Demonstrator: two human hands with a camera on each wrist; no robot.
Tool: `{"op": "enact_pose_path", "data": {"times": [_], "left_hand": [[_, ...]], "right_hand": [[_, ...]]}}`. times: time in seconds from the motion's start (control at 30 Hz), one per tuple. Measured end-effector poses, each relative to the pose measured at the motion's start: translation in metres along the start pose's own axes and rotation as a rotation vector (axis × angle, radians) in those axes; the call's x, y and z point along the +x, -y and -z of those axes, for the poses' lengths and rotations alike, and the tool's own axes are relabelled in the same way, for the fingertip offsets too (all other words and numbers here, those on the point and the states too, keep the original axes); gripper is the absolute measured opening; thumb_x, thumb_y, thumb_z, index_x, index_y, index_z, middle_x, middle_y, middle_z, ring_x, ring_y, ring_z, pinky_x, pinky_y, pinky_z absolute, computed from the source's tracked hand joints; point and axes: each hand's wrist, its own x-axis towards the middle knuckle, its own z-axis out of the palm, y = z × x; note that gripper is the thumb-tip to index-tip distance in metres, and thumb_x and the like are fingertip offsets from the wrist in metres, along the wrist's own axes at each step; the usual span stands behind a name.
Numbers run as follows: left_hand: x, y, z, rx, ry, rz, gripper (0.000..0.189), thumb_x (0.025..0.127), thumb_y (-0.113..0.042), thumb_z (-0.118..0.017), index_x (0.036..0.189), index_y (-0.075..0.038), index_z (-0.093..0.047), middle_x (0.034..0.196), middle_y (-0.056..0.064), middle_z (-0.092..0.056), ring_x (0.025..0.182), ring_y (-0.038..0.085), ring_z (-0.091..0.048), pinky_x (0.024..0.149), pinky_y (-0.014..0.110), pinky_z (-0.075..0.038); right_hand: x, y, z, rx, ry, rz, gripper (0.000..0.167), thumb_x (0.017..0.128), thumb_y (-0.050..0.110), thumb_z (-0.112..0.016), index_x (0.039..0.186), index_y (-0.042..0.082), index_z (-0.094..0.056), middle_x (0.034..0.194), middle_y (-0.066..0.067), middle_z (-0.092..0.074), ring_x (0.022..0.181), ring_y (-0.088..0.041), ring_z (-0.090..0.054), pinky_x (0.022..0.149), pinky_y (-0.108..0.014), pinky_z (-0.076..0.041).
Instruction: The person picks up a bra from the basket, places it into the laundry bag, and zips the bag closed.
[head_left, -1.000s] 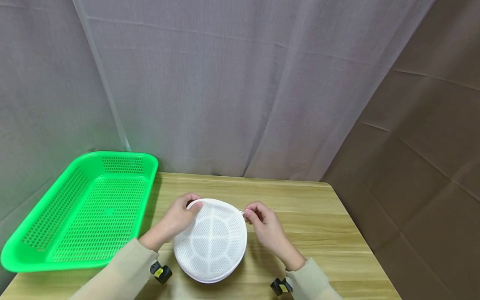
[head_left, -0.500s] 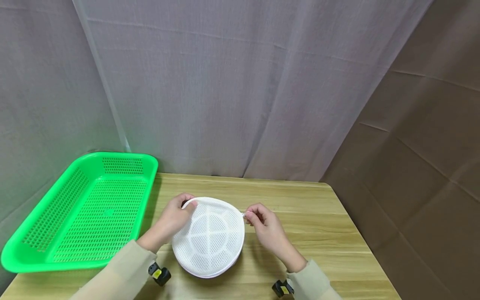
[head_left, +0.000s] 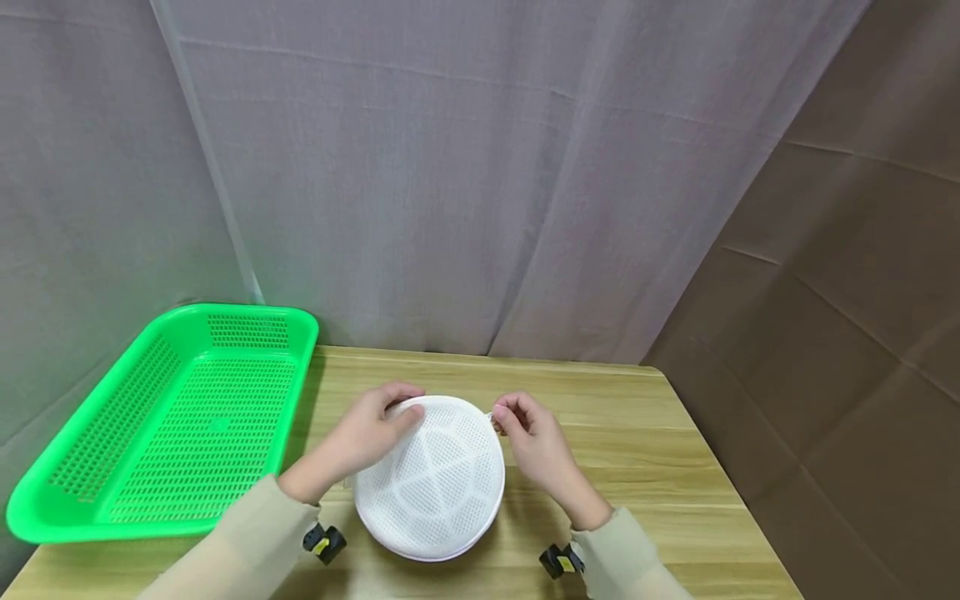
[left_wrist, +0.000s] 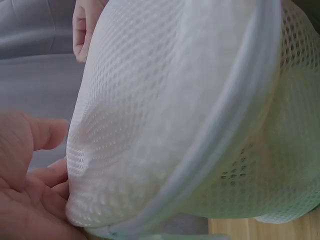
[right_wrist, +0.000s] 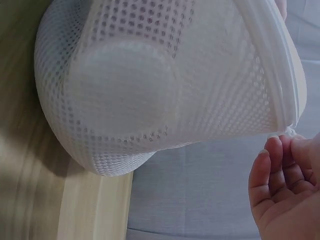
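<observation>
A round white mesh laundry bag (head_left: 431, 492) stands between both hands, its flat top crossed by pale seams. My left hand (head_left: 377, 427) grips the far left part of its top rim, thumb over the mesh. At the far right of the rim, my right hand (head_left: 536, 437) pinches the small zipper pull (right_wrist: 290, 132) between thumb and fingers. The zipper band (right_wrist: 267, 55) runs around the top edge in the right wrist view. Through the side mesh a pale round shape (right_wrist: 122, 87) shows. My left fingers are partly hidden behind the bag in the left wrist view.
A large green plastic basket (head_left: 300, 400) with perforated walls stands on the left of the wooden table (head_left: 630, 467). Grey cloth (head_left: 420, 183) hangs behind the table's far edge, and brown cloth (head_left: 840, 317) along the right.
The bag has shifted slightly right and turned a little counterclockwise, its cross seams now tilted. My left hand has moved right with the rim. The right hand keeps its pinch, slightly higher.
</observation>
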Motion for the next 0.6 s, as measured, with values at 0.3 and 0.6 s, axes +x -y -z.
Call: {"op": "enact_pose_path", "data": {"times": [0.3, 0.6], "left_hand": [[-0.002, 0.001, -0.008, 0.001, -0.007, 0.016, 0.014, 0.094, -0.011, -0.063, 0.106, -0.008, -0.068, 0.098, 0.001, -0.067, 0.092, 0.015, -0.059, 0.084, 0.038, -0.048], [0.0, 0.015, -0.009, -0.009, -0.068, 0.038, 0.009, 0.094, -0.008, -0.062, 0.101, -0.008, -0.068, 0.09, 0.001, -0.065, 0.084, 0.015, -0.058, 0.079, 0.036, -0.048]], "right_hand": [[-0.002, -0.003, -0.003, 0.028, 0.029, -0.001, 0.009, 0.096, 0.011, -0.06, 0.089, 0.008, -0.063, 0.081, -0.011, -0.062, 0.078, -0.03, -0.06, 0.068, -0.034, -0.054], [-0.006, -0.01, -0.008, -0.008, 0.071, -0.011, 0.009, 0.097, 0.01, -0.058, 0.089, 0.011, -0.063, 0.083, -0.002, -0.063, 0.078, -0.017, -0.062, 0.071, -0.041, -0.055]]}}
